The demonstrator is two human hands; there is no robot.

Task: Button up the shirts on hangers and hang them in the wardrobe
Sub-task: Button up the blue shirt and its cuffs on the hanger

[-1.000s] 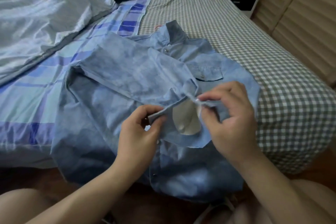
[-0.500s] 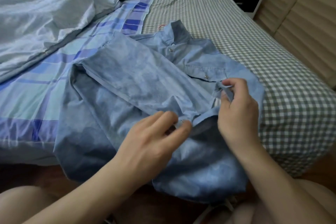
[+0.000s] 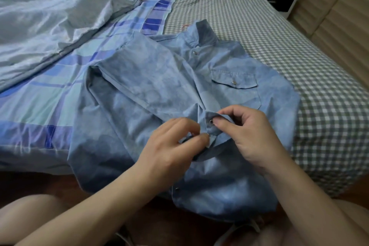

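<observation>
We are finding the denim shirt (image 3: 159, 90) lying on the bed's (image 3: 279, 50) near edge. Right hand (image 3: 253, 138) is now pinching the snap placket (image 3: 212, 124); left hand (image 3: 171, 150), repositioned beside it, is pinching the mating edge. Fastening is resuming mid-front.

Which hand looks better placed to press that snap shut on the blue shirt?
Probably the right hand: it pinches the shirt edge by the open snap, its thumb beside it. The left hand holds the other edge below.

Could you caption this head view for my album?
Both hands pinch the snap placket of a blue shirt on a bed.
</observation>
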